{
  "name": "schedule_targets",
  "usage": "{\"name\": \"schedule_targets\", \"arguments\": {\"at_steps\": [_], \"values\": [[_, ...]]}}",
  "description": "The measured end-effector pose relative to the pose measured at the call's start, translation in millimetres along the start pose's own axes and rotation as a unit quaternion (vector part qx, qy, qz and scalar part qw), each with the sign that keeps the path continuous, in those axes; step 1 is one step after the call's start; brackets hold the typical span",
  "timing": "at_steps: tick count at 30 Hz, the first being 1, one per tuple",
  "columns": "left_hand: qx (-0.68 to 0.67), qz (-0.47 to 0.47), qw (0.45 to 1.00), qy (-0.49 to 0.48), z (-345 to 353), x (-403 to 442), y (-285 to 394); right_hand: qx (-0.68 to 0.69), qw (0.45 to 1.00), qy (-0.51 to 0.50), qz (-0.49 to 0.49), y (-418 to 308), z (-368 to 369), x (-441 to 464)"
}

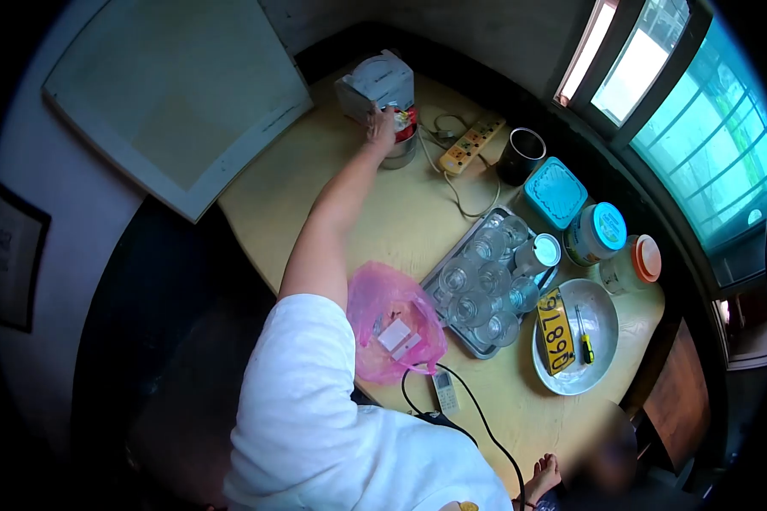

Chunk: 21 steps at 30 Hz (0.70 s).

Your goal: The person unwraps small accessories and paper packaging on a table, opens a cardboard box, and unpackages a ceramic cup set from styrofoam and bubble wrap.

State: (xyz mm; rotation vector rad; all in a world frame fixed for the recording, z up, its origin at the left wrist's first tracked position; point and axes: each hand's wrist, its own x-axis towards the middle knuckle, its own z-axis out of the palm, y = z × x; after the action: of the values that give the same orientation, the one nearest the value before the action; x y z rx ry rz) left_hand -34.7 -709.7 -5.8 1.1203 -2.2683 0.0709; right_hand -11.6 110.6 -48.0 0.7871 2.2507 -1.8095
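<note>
My left hand (381,128) reaches to the far end of the table, its fingers closed at a red packet (406,122). The packet sits at the top of a round clear or metallic container (400,154); part of it is hidden by my fingers. Just behind stands a white box (379,83). Low in the view, by the near table edge, is what looks like my right hand (544,474), with a red cord at the wrist. Its fingers are curled, and whatever they may hold is hidden.
A pink plastic bag (392,324), a tray (477,347) of glasses and a white bowl (603,358) with a yellow number plate and screwdriver cover the near table. Also there: a power strip (473,145), black cup (521,156), lidded jars (595,232), remote (445,392) and black cable.
</note>
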Motion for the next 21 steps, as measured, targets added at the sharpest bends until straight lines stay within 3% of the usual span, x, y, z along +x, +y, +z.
{"name": "schedule_targets", "arguments": {"at_steps": [2,4,5,9,14,17,21], "values": [[-0.147,-0.12,0.982,-0.02,40.7,18.7,-8.8,-0.016,1.0,0.023,-0.002,6.7,0.2,-10.8],[0.03,-0.029,0.989,-0.14,35.9,22.7,-6.9,-0.085,0.995,0.011,-0.052,16.7,-1.0,-12.8],[0.053,-0.002,0.988,-0.147,48.4,24.5,-9.6,-0.086,0.994,0.014,-0.069,14.6,4.6,-20.2],[0.057,0.075,0.964,-0.247,66.3,28.1,-9.5,-0.152,0.983,0.002,-0.102,24.3,9.6,-25.8],[0.04,0.088,0.937,-0.335,93.5,41.2,-16.7,-0.171,0.982,-0.022,-0.077,37.5,25.1,-36.4],[0.09,0.035,0.915,-0.393,84.3,38.9,-17.0,-0.177,0.982,-0.034,-0.059,61.1,24.3,-37.7],[-0.017,-0.065,0.903,-0.424,91.0,42.8,-27.9,-0.18,0.981,-0.06,-0.029,68.5,27.1,-40.2]]}}
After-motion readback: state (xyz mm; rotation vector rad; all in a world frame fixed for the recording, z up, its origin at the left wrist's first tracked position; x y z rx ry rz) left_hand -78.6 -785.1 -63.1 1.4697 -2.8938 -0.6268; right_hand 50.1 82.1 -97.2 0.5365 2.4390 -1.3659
